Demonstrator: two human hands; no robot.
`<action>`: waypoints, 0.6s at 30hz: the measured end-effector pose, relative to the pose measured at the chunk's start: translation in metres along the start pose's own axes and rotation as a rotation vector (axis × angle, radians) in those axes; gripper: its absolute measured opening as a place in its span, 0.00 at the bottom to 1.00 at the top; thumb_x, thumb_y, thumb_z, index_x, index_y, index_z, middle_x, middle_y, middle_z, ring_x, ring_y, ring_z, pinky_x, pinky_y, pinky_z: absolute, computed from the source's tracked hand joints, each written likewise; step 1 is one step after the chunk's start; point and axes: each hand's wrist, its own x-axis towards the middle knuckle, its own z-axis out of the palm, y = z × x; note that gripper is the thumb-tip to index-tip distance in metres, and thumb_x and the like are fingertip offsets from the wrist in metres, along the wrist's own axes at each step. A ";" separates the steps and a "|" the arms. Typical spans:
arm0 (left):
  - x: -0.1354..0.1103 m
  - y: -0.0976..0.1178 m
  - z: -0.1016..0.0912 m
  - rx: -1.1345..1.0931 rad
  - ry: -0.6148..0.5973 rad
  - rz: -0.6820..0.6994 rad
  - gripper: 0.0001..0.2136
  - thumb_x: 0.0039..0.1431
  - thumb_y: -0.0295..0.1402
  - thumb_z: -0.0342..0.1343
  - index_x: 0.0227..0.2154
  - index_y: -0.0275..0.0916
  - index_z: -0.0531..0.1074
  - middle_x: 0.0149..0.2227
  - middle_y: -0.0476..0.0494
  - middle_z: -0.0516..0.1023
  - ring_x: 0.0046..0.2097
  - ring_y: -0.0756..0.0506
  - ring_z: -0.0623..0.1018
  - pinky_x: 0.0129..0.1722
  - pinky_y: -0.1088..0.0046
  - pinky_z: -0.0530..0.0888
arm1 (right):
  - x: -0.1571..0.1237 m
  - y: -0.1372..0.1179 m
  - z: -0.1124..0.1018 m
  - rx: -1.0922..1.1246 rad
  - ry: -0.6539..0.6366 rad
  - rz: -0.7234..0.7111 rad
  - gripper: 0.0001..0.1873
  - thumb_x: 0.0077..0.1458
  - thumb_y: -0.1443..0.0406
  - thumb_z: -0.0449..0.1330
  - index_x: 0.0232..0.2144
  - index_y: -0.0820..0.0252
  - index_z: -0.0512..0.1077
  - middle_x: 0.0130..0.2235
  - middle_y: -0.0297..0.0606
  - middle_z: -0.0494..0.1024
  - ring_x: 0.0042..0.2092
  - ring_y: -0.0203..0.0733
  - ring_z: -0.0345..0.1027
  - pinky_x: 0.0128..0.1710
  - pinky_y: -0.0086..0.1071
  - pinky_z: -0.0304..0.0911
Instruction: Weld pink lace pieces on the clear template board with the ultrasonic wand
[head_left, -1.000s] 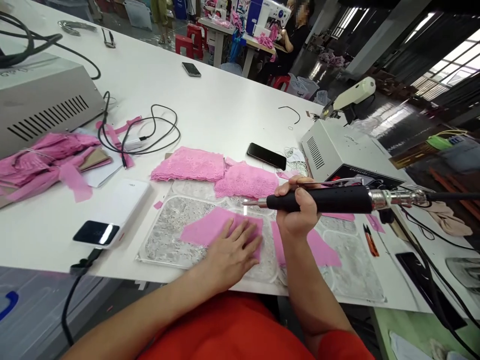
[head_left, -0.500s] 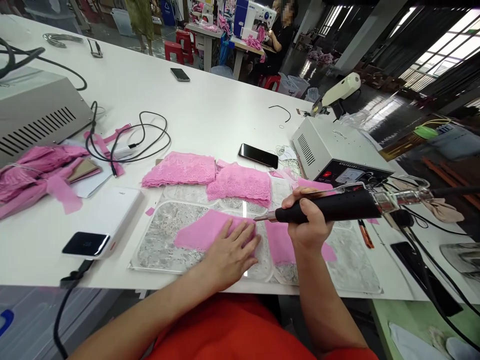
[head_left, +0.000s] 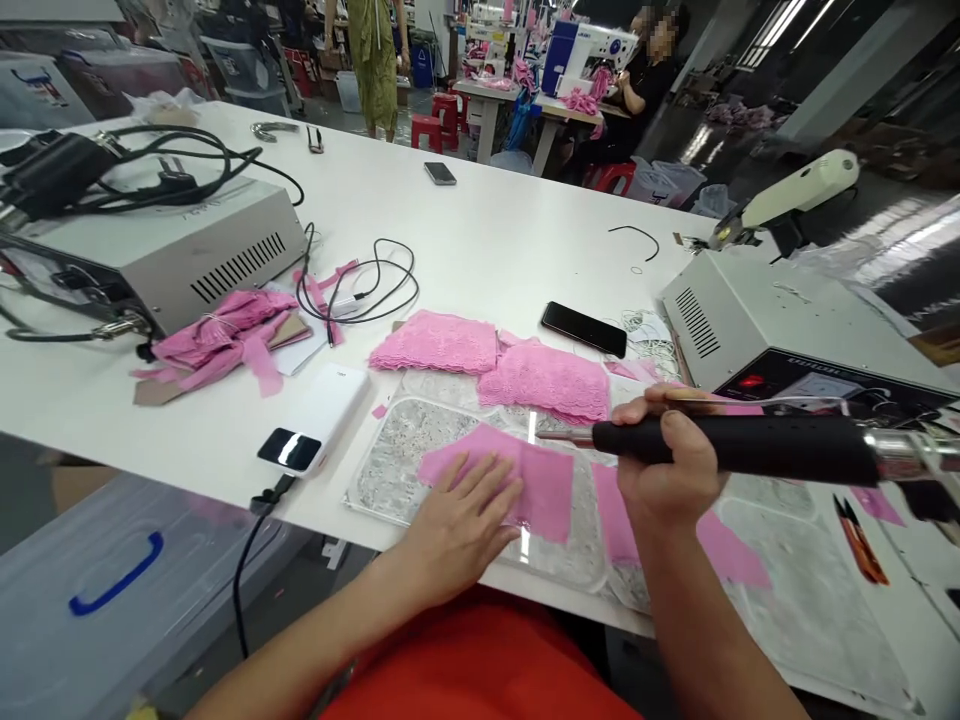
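Note:
My left hand (head_left: 461, 515) lies flat, fingers spread, on a pink fabric piece (head_left: 544, 482) that rests on a clear scratched cutting plate (head_left: 397, 455). My right hand (head_left: 671, 465) is wrapped round the black handle of a cutting tool (head_left: 742, 445), held level above the plate. Its metal tip (head_left: 559, 435) points left, just above the far edge of the pink piece. A second pink piece (head_left: 615, 505) lies under my right wrist.
Two folded pink lace stacks (head_left: 491, 360) lie behind the plate. A black phone (head_left: 583, 328), a white power bank (head_left: 315, 420), grey control boxes (head_left: 172, 250) (head_left: 780, 320) with cables, and pink scraps (head_left: 217, 340) surround it. Small orange snips (head_left: 855, 525) lie right. A person sews in the background.
The camera view has shifted, so the table sits further right in the frame. My right hand with the tool has moved slightly right of the pink piece; my left hand stays flat on it.

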 end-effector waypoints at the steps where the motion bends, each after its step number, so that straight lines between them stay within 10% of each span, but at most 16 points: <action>1: -0.009 -0.004 -0.004 0.013 0.041 -0.023 0.17 0.69 0.36 0.45 0.55 0.35 0.67 0.59 0.40 0.70 0.62 0.40 0.66 0.62 0.56 0.61 | -0.002 0.004 0.007 0.029 -0.014 0.012 0.07 0.43 0.67 0.59 0.30 0.59 0.69 0.31 0.30 0.70 0.25 0.31 0.66 0.29 0.33 0.65; 18: -0.053 -0.033 -0.011 0.064 0.229 -0.184 0.15 0.66 0.30 0.51 0.53 0.34 0.69 0.56 0.37 0.73 0.62 0.37 0.67 0.61 0.53 0.61 | -0.014 0.036 0.046 0.025 -0.172 0.034 0.06 0.45 0.67 0.61 0.29 0.58 0.69 0.30 0.28 0.70 0.26 0.31 0.66 0.30 0.33 0.65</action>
